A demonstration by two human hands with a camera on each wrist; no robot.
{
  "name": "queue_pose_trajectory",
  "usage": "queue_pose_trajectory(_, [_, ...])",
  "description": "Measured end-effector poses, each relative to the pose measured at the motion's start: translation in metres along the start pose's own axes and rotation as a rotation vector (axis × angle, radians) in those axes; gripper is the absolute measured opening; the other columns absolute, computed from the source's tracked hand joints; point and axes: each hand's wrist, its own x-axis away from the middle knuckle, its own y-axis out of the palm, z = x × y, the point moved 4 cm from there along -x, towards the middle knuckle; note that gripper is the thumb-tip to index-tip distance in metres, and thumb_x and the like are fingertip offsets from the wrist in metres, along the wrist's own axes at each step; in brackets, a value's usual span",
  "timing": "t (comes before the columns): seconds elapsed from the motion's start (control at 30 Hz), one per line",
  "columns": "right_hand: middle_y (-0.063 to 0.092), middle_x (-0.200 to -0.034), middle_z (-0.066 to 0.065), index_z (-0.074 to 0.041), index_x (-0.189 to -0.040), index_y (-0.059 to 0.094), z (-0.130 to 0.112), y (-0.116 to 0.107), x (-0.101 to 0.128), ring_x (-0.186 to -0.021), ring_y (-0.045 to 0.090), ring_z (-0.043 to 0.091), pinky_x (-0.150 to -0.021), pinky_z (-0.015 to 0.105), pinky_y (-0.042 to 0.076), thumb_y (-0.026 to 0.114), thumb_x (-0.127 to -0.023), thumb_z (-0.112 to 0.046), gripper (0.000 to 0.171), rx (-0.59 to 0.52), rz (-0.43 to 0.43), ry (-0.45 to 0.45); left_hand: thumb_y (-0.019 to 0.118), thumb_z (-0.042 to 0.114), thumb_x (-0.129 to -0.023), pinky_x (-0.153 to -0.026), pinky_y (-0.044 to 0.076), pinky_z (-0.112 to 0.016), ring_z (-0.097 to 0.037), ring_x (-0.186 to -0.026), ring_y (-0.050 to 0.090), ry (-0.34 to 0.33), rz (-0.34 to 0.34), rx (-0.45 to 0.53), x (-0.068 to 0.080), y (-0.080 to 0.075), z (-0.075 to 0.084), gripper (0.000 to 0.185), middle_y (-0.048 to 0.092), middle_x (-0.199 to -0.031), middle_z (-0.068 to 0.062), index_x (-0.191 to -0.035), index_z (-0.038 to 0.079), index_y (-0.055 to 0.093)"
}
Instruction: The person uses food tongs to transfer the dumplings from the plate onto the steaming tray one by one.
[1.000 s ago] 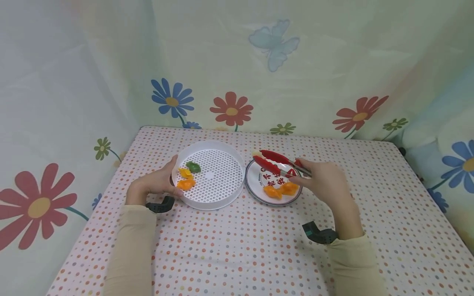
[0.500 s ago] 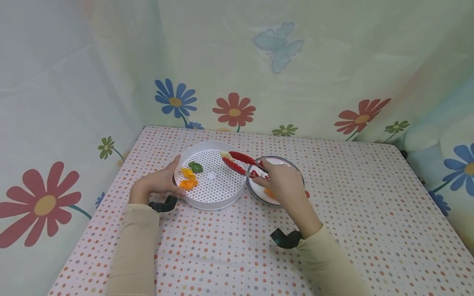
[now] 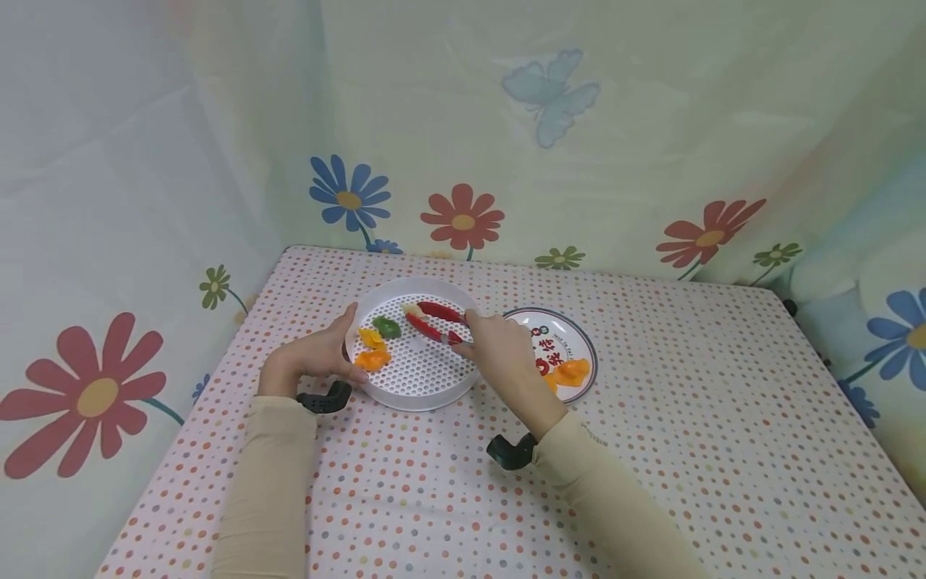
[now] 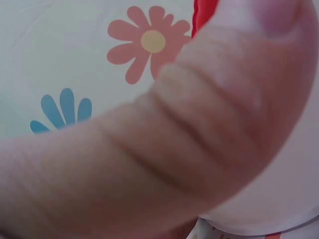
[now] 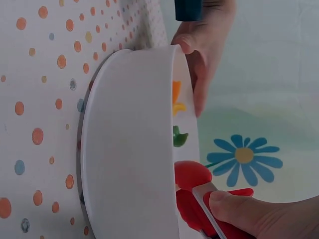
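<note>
My left hand [image 3: 314, 354] grips the left wall of a round white steamer tray [image 3: 415, 403] with a perforated floor, its thumb on the near side. Inside, at the left, lie green [image 3: 387, 326], yellow [image 3: 372, 338] and orange [image 3: 372, 359] dumpling-shaped pieces. My right hand [image 3: 499, 350] holds red-tipped tongs [image 3: 437, 331] over the tray. Between the tong tips is a pale, whitish piece [image 3: 412, 310], right of the green one. In the right wrist view the tongs [image 5: 193, 174] reach past the rim, and the wall hides the tray's floor.
To the right of the tray stands a white plate [image 3: 579, 342] with a dark rim and red characters, partly behind my right hand. Orange dumpling-shaped pieces [image 3: 571, 372] lie on it. A dotted cloth [image 3: 405, 498] covers the table, and a flowered curtain [image 3: 622, 145] hangs behind.
My right hand has carried the tongs and the pale piece leftward, from above the plate to over the tray. The left hand has kept its grip on the tray.
</note>
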Motion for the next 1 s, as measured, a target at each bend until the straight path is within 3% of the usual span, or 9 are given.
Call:
queue_pose_trajectory(0.17, [0.068,-0.081,0.005,-0.013,-0.113,0.061,-0.006,0.005,-0.005,-0.059,0.055,0.020,-0.050,0.027,0.048,0.074,-0.079,-0.042,0.046,0.000,-0.024,0.002,0.087,0.038,-0.063,-0.115,0.006,-0.061,-0.037,-0.147,0.001,0.004,-0.003,-0.008,-0.001,-0.001,0.001,0.139,-0.006,-0.160,-0.016,-0.150,0.014,-0.018])
queue_pose_trajectory(0.37, [0.072,-0.095,0.008,-0.012,-0.121,0.060,-0.012,0.010,-0.009,-0.070,0.062,0.022,-0.064,0.033,0.056,0.074,-0.079,-0.042,0.053,0.001,-0.047,0.009,0.087,0.035,-0.064,-0.116,0.006,-0.060,-0.037,-0.147,0.001,0.020,-0.002,-0.011,0.001,0.000,0.003,0.138,-0.005,-0.160,-0.018,-0.151,0.012,-0.017])
queue_pose_trajectory(1.0, [0.072,-0.091,0.009,-0.009,-0.123,0.060,-0.017,0.011,-0.009,-0.064,0.059,0.019,-0.059,0.029,0.055,0.073,-0.080,-0.043,0.056,0.018,-0.028,0.015,0.087,0.038,-0.064,-0.115,0.008,-0.061,-0.039,-0.147,0.005,0.016,0.001,-0.034,0.001,0.000,0.001,0.137,-0.003,-0.160,-0.018,-0.151,0.013,-0.017])
